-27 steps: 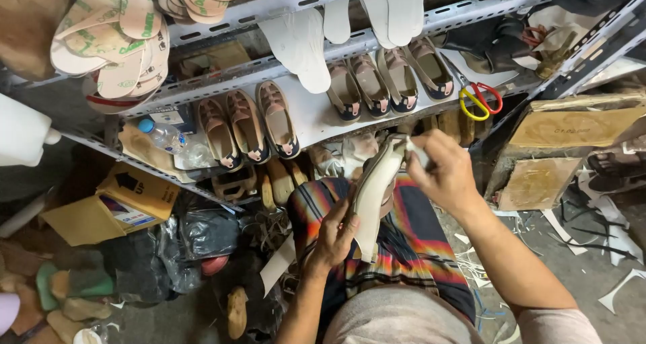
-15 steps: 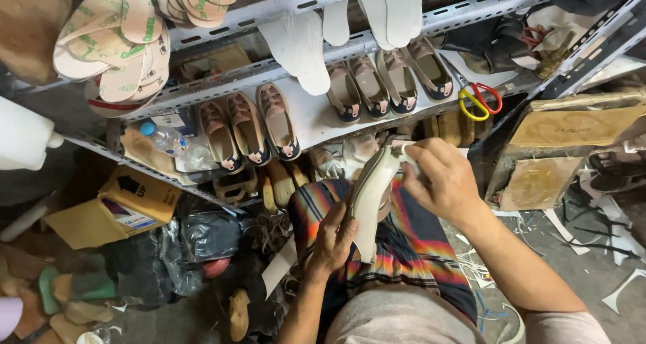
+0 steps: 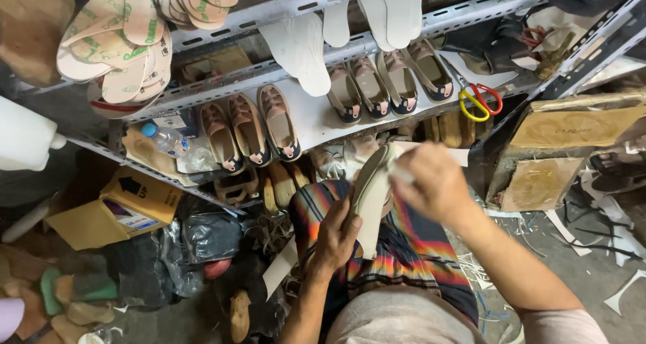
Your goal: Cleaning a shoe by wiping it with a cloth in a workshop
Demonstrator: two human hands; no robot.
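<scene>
Head view: left hand (image 3: 334, 240) grips the lower end of a pale sole (image 3: 372, 196), fingers wrapped round it, held tilted over the lap on striped cloth (image 3: 404, 256). Right hand (image 3: 431, 182) closed at the sole's top end, pinching a small white piece (image 3: 402, 174) against it. Just beyond: shelf (image 3: 316, 119) with rows of shoes (image 3: 250, 125), scissors (image 3: 479, 102) to the right, bottle (image 3: 165, 139) to the left

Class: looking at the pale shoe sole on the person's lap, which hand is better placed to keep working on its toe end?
Right. The right hand is at the toe end of the pale cream shoe sole; the left hand grips its lower edge, steadying it.
</scene>
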